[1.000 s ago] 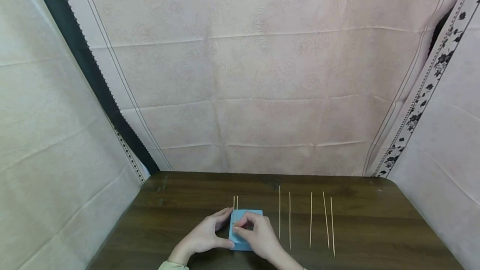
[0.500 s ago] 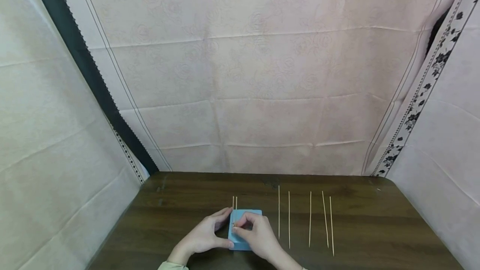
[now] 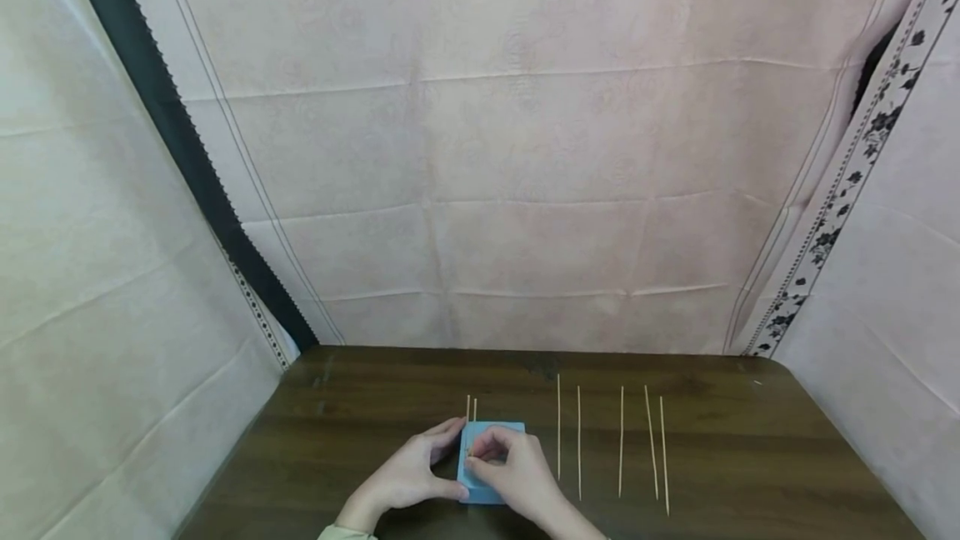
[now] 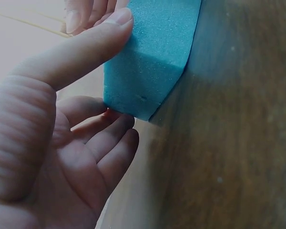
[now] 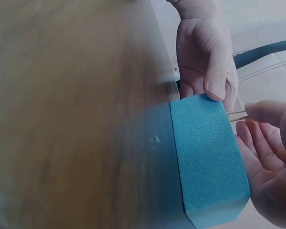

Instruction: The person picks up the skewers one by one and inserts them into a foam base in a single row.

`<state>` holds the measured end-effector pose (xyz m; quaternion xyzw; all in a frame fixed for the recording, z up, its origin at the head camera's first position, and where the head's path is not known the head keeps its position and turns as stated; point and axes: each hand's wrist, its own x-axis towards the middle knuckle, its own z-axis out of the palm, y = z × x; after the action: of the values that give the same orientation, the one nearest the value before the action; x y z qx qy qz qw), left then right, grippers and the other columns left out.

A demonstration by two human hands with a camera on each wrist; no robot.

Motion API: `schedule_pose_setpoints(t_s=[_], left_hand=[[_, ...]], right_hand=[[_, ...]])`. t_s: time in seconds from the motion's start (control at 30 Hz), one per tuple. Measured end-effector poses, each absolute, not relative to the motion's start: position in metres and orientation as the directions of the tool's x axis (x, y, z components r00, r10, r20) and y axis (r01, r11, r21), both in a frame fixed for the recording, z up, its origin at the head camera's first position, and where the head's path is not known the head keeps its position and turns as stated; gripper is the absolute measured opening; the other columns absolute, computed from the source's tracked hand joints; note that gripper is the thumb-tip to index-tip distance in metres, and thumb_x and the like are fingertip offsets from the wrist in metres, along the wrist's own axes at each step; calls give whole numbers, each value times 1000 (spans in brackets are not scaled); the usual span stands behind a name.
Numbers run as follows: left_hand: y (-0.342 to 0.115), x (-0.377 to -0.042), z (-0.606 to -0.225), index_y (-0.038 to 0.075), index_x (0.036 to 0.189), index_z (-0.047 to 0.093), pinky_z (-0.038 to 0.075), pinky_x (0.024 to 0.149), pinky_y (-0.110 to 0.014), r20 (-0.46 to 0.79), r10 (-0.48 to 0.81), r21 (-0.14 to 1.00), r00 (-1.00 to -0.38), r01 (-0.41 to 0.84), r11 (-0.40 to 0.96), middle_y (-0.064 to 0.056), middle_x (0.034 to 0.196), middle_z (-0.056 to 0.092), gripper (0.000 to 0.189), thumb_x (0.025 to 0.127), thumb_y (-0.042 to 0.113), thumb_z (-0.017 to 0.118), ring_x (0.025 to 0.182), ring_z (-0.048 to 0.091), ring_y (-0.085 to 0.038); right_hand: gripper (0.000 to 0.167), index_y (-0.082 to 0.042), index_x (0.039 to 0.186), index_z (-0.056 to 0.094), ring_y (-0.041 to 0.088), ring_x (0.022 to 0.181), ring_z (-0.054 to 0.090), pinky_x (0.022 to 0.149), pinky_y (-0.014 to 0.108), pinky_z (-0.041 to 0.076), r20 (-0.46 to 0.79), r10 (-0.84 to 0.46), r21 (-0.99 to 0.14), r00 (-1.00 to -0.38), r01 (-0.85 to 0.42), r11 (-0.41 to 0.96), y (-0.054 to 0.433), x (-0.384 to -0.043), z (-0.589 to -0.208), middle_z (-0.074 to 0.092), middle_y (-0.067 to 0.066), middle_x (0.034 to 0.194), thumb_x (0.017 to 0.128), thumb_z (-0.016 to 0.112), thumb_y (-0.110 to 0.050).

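Note:
A light blue foam block [image 3: 487, 497] [image 5: 207, 152] rests on the table in front of me. My left hand [image 3: 408, 471] holds its left side, the thumb [image 4: 86, 50] against the near end and the fingers around the far side. Two thin wooden sticks [image 3: 468, 408] stand up side by side at the block's left part. My right hand [image 3: 521, 473] is over the block and pinches one stick between thumb and fingertips. In the right wrist view both sticks [image 5: 237, 113] run from the block towards the right hand. Where they meet the foam is hidden.
Several more thin wooden sticks [image 3: 621, 440] lie apart on the dark wooden table [image 3: 735, 457], right of the block, roughly pointing away from me. Pale cloth [image 3: 525, 190] hangs behind the table and along both sides.
The right one of the two upright sticks now reaches slightly lower than its neighbour; their tips were level before. Both hands and the block stay in place. The head view shifts a little.

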<state>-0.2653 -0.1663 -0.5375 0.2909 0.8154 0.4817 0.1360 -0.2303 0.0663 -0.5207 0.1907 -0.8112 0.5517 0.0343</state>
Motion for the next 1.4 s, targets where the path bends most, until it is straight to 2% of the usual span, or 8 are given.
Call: schedule_pose_setpoints(t_s=[0.2,0.47,0.93,1.4], left_hand=[[-165,-265,-537,-4,164,34,41,118,-49,44,602,864,-797,333,378,-28,172,25,100,90,34,89,154,36,-41],[-165,-267,-534,-3,164,34,41,118,-49,47,609,866,-792,337,371,-28,171,26,99,91,33,89,152,40,-42],[-166,-269,-536,-2,165,34,39,119,-50,42,603,865,-796,331,377,-27,172,26,99,91,35,89,153,39,-40],[-166,-269,-538,-4,164,33,40,119,-49,38,606,873,-794,321,367,-28,172,24,99,91,34,89,153,37,-41]], right_hand=[[8,-16,97,78,6,86,72,81,25,60,285,-272,-884,-919,-362,295,68,-230,-521,75,-12,90,95,84,-21],[9,-17,101,84,6,87,72,80,27,59,299,-270,-870,-915,-378,316,68,-229,-520,79,-13,94,97,82,-25],[8,-17,99,84,6,87,71,80,25,56,303,-279,-876,-911,-381,296,70,-232,-518,78,-13,93,97,82,-24],[7,-16,101,82,7,88,72,81,25,59,288,-296,-883,-911,-372,285,69,-230,-517,77,-12,93,97,82,-22]])
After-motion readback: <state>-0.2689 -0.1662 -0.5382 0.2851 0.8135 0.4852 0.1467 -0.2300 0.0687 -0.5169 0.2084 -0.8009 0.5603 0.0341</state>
